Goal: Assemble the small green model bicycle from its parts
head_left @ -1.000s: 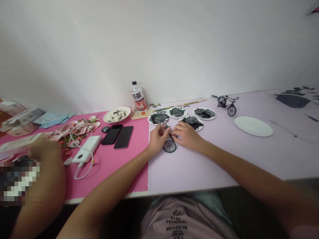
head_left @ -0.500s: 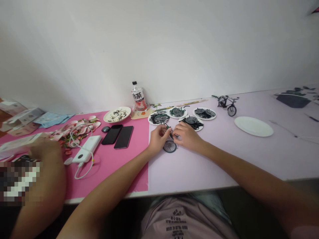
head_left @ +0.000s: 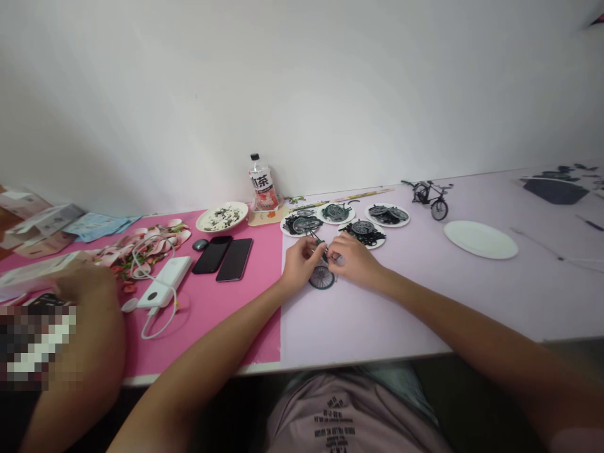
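Observation:
Pinched between both hands is a small dark bicycle frame, with a grey spoked wheel below it. My left hand grips the frame from the left. My right hand has its fingers closed on the frame's right side, where the fingertips hide the detail. Just beyond the hands stand white plates of dark parts: one with wheels, one at the left, one with greenish parts and one at the right. A finished-looking miniature bicycle stands farther right.
A white plate lies to the right. On the pink left side are two phones, a power bank with a cable, petals, a bowl and a bottle. Another person's arm reaches in at the left.
My right fingers have shifted slightly at the frame. Otherwise my hands and the bicycle parts stay in nearly the same place.

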Available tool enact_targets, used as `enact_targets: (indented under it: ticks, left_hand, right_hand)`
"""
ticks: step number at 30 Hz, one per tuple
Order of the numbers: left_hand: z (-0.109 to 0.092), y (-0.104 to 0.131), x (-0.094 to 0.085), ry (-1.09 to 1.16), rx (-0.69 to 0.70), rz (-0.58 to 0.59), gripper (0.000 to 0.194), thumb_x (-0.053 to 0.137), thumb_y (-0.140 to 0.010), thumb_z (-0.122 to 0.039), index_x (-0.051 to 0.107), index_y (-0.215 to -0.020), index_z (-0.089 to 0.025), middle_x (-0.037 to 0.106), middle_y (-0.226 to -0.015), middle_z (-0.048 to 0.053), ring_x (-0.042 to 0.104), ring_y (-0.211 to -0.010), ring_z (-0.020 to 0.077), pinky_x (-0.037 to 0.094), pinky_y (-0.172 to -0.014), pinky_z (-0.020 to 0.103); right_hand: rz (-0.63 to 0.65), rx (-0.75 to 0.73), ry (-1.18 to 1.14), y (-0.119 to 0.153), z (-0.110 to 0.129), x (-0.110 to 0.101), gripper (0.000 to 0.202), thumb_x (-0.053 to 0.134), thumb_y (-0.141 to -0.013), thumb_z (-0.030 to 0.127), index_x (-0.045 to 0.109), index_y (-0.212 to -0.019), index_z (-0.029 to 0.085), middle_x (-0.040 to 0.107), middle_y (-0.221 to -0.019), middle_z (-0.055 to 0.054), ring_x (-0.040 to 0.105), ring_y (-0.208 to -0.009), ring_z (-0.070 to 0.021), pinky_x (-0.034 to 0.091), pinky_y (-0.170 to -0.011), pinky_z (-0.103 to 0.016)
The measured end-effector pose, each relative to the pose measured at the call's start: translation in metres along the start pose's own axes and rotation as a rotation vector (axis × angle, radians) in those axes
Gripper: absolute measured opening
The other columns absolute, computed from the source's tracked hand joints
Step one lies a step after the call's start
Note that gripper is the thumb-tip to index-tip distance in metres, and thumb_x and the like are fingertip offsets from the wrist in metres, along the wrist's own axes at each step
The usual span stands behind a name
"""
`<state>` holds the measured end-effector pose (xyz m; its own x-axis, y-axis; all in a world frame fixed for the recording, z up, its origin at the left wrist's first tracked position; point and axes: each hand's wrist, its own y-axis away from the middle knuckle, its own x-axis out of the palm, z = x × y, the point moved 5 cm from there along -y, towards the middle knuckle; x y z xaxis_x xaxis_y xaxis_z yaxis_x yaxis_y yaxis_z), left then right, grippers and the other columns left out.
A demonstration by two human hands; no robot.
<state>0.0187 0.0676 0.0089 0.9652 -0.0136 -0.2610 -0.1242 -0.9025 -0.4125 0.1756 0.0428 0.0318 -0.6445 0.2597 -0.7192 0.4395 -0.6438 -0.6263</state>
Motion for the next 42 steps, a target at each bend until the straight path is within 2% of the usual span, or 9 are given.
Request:
enact_targets:
  ticks: [17, 29, 42]
  left_hand:
    - [-0.0019, 0.0009, 0.0012, 0.018, -0.019, 0.021, 0.039, 0.072, -0.087, -0.054, 0.063, -0.095, -0.018, 0.072, -0.084, 0.004, 0.068, -0.064, 0.0142, 0.052, -0.059, 0.025]
    - [-0.0012, 0.001, 0.0019, 0.014, -0.024, 0.031, 0.034, 0.071, -0.089, -0.049, 0.062, -0.096, -0.017, 0.072, -0.086, 0.005, 0.07, -0.064, 0.0151, 0.053, -0.058, 0.026]
    - [-0.0018, 0.0009, 0.0016, -0.008, -0.014, 0.02, 0.039, 0.072, -0.087, -0.054, 0.063, -0.095, -0.017, 0.072, -0.085, 0.004, 0.066, -0.064, 0.0133, 0.053, -0.058, 0.024]
  right_hand:
    - [0.018, 0.051, -0.09, 0.001, -0.0031, 0.0027, 0.019, 0.065, -0.074, 0.005, 0.057, -0.075, 0.022, 0.059, -0.073, -0.002, 0.053, -0.082, -0.0217, 0.043, -0.072, -0.031]
    - [0.034, 0.067, -0.098, 0.001, -0.002, 0.0023, 0.02, 0.065, -0.074, 0.004, 0.055, -0.075, 0.022, 0.057, -0.074, -0.001, 0.051, -0.082, -0.0214, 0.041, -0.073, -0.03]
    - [0.054, 0.108, -0.146, 0.0013, -0.0058, 0.0044, 0.021, 0.064, -0.072, 0.005, 0.053, -0.073, 0.022, 0.057, -0.075, -0.002, 0.051, -0.083, -0.0218, 0.041, -0.073, -0.031]
